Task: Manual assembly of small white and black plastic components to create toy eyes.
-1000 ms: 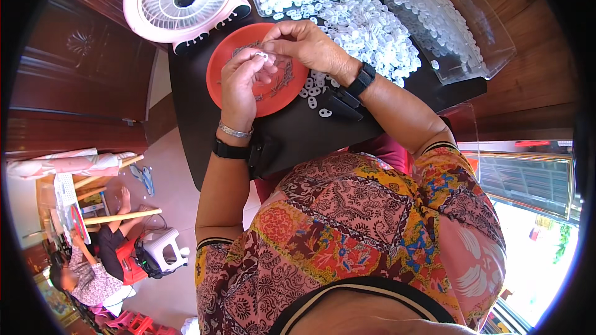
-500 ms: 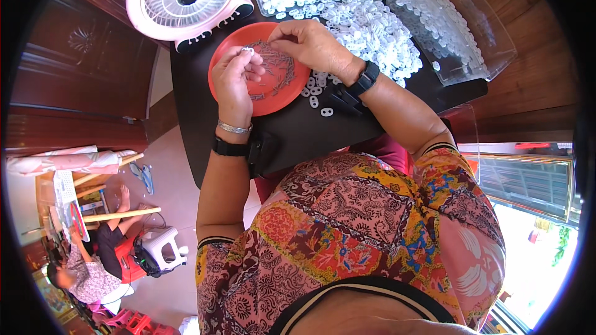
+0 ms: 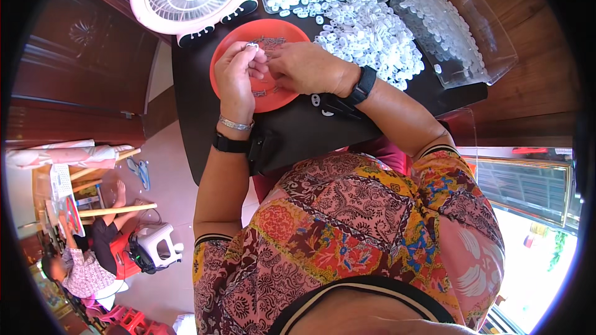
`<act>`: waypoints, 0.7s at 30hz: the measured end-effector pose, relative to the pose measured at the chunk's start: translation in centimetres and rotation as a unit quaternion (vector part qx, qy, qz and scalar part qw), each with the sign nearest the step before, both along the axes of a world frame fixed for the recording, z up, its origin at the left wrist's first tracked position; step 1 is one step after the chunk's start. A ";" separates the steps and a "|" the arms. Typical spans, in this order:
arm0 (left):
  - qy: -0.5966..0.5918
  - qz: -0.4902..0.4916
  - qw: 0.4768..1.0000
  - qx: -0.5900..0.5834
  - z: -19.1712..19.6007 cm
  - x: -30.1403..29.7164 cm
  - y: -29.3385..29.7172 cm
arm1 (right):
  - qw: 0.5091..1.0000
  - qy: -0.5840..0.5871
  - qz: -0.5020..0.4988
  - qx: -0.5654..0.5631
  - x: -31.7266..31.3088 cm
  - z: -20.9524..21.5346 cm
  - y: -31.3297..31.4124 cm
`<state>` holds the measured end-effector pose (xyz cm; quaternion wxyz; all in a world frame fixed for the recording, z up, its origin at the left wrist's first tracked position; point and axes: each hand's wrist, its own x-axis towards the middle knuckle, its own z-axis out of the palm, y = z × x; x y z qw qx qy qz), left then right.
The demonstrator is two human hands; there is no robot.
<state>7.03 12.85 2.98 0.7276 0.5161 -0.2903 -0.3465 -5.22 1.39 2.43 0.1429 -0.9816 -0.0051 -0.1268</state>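
Note:
A round orange-red plate (image 3: 216, 80) lies on the dark table, with many thin grey screw-like pins (image 3: 272, 41) heaped in it. Above its left half, my left hand (image 3: 236, 84) pinches a small white plastic piece (image 3: 251, 45) between thumb and forefinger, the other fingers loosely curled. My right hand (image 3: 313, 69) is over the plate's right side, back of the hand up. Its bent, closed fingertips come close to the left fingers; whatever they grip is hidden. Beyond and right of it spreads a pile of white oval two-holed pieces (image 3: 366, 40).
A pink fan (image 3: 192, 9) stands at the far left of the table. On the right, a clear bin (image 3: 496, 65) holds more white pieces, and another full container is at the back. Further left, a person (image 3: 90, 273) sits near a white stool (image 3: 162, 242).
My right hand has turned palm-down and come lower and nearer to me, its fingertips now beside the left hand. My left hand still pinches the white piece, almost in the same place.

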 end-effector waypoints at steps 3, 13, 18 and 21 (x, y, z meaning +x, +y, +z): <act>0.000 -0.008 1.000 0.000 -0.1 0.0 -0.2 | 0.993 0.004 -0.029 0.115 -0.1 0.2 -0.5; -0.036 -0.059 0.997 0.019 0.2 -0.2 -0.1 | 0.962 -0.067 -0.143 0.225 0.0 1.2 -1.4; -0.095 -0.053 0.994 0.023 -0.2 -0.3 -0.3 | 0.955 -0.089 -0.142 0.243 0.1 1.1 -1.4; -0.126 -0.054 0.990 0.031 -0.5 -0.2 -0.4 | 0.945 -0.084 -0.132 0.288 0.1 1.3 -1.3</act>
